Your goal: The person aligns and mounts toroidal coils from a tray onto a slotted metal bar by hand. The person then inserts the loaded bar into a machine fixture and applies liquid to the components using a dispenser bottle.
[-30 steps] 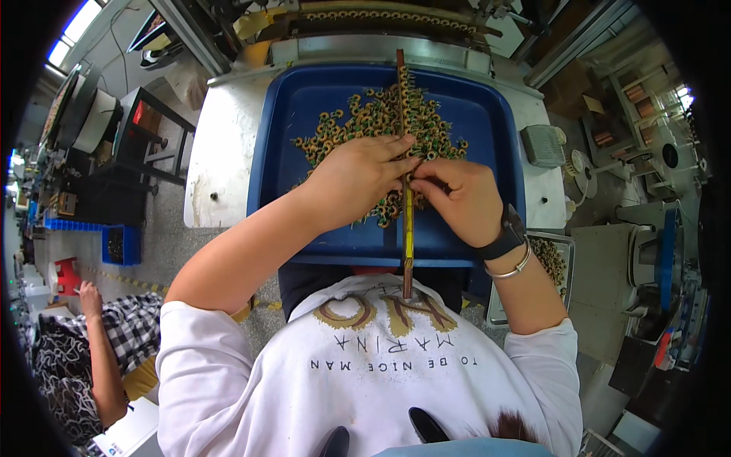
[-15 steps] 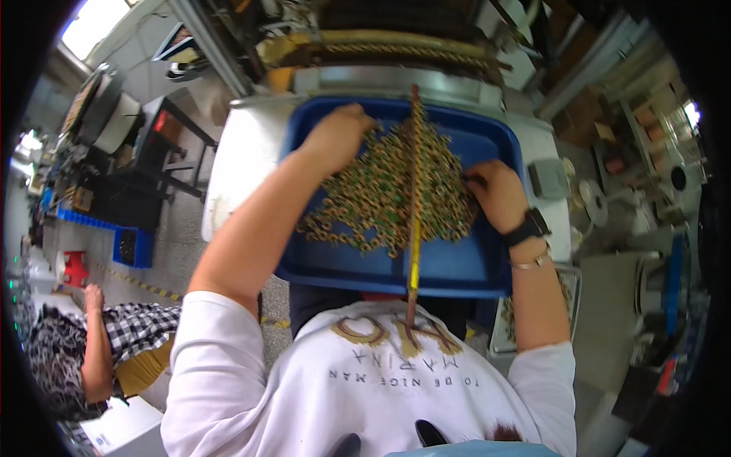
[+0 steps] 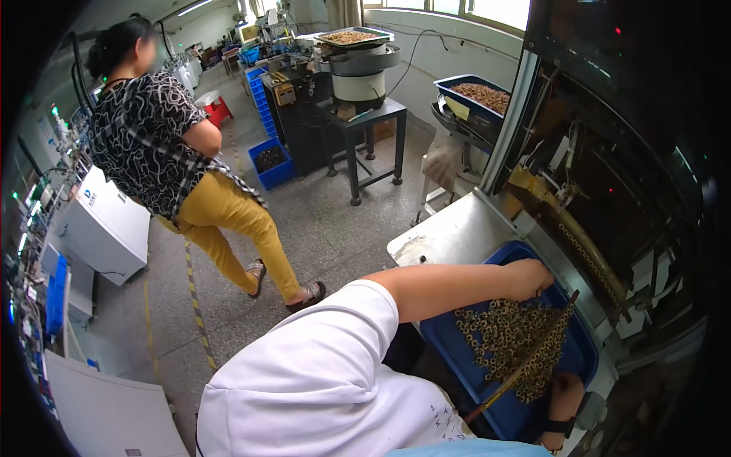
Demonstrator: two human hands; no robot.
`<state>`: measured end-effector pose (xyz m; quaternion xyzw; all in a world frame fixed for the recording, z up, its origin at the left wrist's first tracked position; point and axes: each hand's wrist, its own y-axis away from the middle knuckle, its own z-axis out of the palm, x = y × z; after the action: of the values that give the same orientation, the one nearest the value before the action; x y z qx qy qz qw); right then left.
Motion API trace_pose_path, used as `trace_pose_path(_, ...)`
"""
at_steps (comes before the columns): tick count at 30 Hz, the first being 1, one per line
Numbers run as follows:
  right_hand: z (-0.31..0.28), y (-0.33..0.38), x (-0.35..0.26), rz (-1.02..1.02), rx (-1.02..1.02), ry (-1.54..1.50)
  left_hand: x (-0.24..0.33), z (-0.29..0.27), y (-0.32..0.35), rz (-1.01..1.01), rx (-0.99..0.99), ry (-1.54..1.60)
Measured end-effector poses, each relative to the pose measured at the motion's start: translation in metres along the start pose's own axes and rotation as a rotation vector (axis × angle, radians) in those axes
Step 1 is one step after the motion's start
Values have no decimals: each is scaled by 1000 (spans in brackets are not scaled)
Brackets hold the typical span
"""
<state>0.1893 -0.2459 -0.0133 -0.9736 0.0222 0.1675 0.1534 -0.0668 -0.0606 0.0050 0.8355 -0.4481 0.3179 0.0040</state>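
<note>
A blue plastic tray (image 3: 444, 356) on the white table holds a heap of small brass-coloured rings (image 3: 509, 327). Across the heap lies a long thin rod (image 3: 499, 392), its near end reaching over the rim toward my body. Rings are threaded along part of the rod. My left hand (image 3: 529, 279) is closed with curled fingers at the tray's far-left part, beside the rings. At the right side of the heap is my right hand (image 3: 565, 390), its fingers bent inward, in shadow and partly hidden. What either hand pinches is too small to make out.
A machine (image 3: 586, 236) stands behind the table (image 3: 449, 236). Across the aisle are a metal stand (image 3: 365, 126) with a round feeder, a tray of small parts (image 3: 480, 95) and a blue bin (image 3: 271, 161). Another person (image 3: 160, 145) walks in the aisle at left.
The view has swung to the left, so the tray now sits at lower right. The other person, earlier at lower left, now shows upright in the aisle. Both hands stay at the tray.
</note>
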Motion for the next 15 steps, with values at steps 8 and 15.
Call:
trace_pose_path(8,-9,-4,5,40,66,-197,42,9,27,134,-101,27)
trace_pose_path(15,-55,46,-40,144,81,-378,90,14,61,442,-25,-52)
